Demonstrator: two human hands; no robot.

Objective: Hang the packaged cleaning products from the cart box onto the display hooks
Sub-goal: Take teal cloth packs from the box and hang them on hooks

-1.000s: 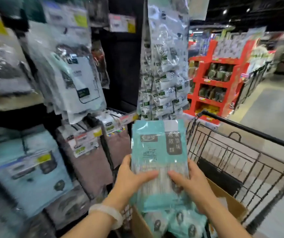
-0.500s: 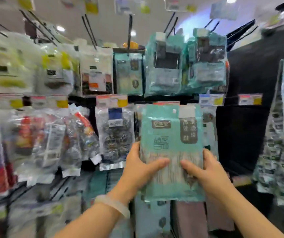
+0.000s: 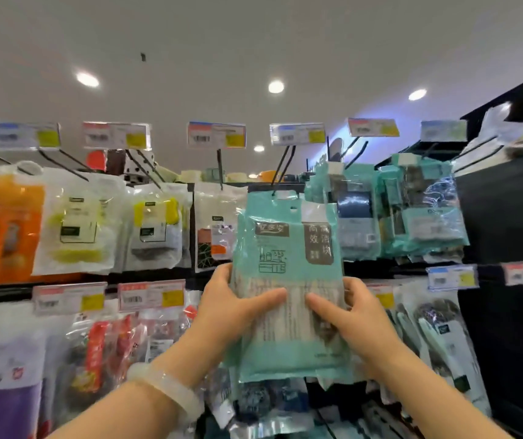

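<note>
I hold a stack of teal cleaning-product packets (image 3: 288,248) upright in front of the top shelf row. My left hand (image 3: 231,307) grips the stack's left edge, thumb across the front. My right hand (image 3: 353,315) grips its right edge the same way. The stack's top, with its hang holes, reaches the tip of a black double-wire display hook (image 3: 280,167) under a price tag. More teal packets (image 3: 353,213) hang on the hook to the right. The cart and its box are out of sight.
Price tags (image 3: 216,135) sit on the hook ends along the top row. White and yellow sponge packs (image 3: 155,229) and orange packs (image 3: 0,229) hang to the left. A lower row of packed goods (image 3: 105,353) hangs below. A black panel (image 3: 507,280) stands at the right.
My view has swung from the cart up to the top shelf row. Both hands have lifted the teal stack upward until its top reaches the upper hook.
</note>
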